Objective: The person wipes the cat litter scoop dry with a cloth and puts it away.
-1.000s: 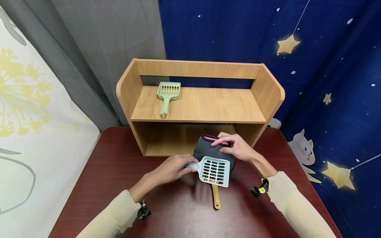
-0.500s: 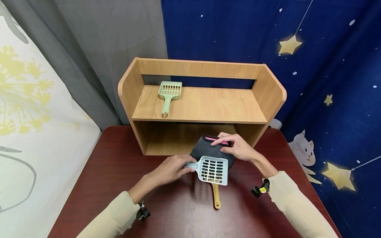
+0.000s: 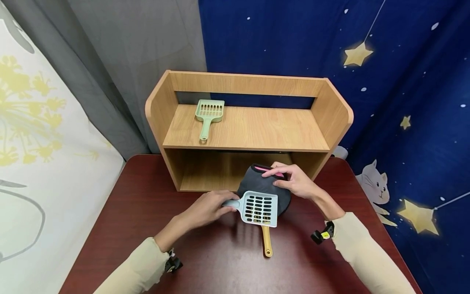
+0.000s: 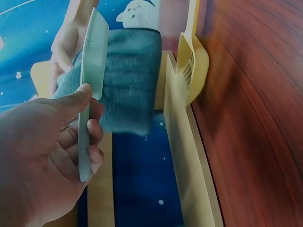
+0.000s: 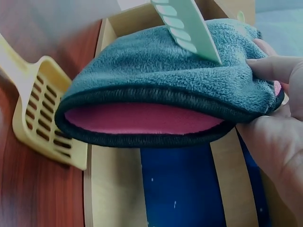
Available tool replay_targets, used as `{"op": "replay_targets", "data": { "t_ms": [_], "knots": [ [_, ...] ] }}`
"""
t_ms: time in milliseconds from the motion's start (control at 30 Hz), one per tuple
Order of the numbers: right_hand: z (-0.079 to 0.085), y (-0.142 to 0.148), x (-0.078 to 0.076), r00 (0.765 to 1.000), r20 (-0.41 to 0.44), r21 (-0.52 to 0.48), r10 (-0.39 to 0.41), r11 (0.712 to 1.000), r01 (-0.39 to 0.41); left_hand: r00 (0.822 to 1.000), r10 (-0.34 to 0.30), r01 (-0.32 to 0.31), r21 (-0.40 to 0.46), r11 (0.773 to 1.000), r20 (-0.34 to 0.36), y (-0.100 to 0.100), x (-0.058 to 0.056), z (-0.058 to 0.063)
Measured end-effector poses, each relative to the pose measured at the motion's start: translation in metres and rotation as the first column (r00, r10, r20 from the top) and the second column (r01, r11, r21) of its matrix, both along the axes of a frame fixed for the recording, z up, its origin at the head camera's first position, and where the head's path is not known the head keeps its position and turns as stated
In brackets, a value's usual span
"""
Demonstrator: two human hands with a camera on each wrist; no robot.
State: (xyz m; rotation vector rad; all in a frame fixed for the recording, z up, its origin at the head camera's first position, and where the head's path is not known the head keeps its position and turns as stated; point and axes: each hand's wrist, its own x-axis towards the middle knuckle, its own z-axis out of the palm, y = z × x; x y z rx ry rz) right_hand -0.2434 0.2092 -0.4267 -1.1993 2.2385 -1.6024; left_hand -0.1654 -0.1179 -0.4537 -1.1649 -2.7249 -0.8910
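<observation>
My left hand (image 3: 207,210) pinches the handle of a pale blue slotted litter scoop (image 3: 273,208), thumb on one side and fingers curled on the other. The scoop's head overlaps a folded dark grey plush cloth (image 3: 252,183) in the head view. My right hand (image 3: 296,181) grips that cloth at its upper right, with black edging and a pink inner side showing at the fold (image 5: 142,118). Below them a yellow litter scoop (image 3: 267,243) lies on the table, its head mostly hidden behind the blue one. Its slotted head (image 5: 40,113) shows in the right wrist view.
A two-tier wooden shelf (image 3: 242,149) stands at the back of the dark red table (image 3: 147,228), just behind the cloth. On its upper tier lies a green litter scoop (image 3: 205,127), toward the left. Curtains (image 3: 275,36) hang behind the shelf.
My left hand has shifted slightly left with the blue scoop, moving it a little across the cloth. My right hand keeps its grip on the cloth in nearly the same place.
</observation>
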Motion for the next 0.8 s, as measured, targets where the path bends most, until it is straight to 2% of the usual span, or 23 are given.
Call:
{"op": "replay_targets", "data": {
  "t_ms": [200,400,633,800],
  "knots": [
    [0.001,-0.018,-0.002,0.999,-0.007,0.013,0.040,0.999,-0.040,1.000,-0.010,0.010,-0.014,1.000,-0.022,0.012,0.000,0.001],
    [0.001,-0.018,-0.001,0.999,-0.038,0.033,0.020,0.999,-0.018,1.000,0.000,0.000,-0.013,1.000,-0.027,0.013,0.000,0.001],
    [0.001,0.004,0.004,0.996,-0.024,0.049,-0.090,0.995,0.091,0.998,0.054,-0.054,-0.017,0.998,-0.022,0.002,0.001,-0.001],
    [0.004,0.019,0.012,0.979,0.013,0.059,-0.202,0.978,0.201,0.996,0.090,-0.090,0.003,0.996,-0.025,-0.006,0.001,-0.002]
  ]
}}
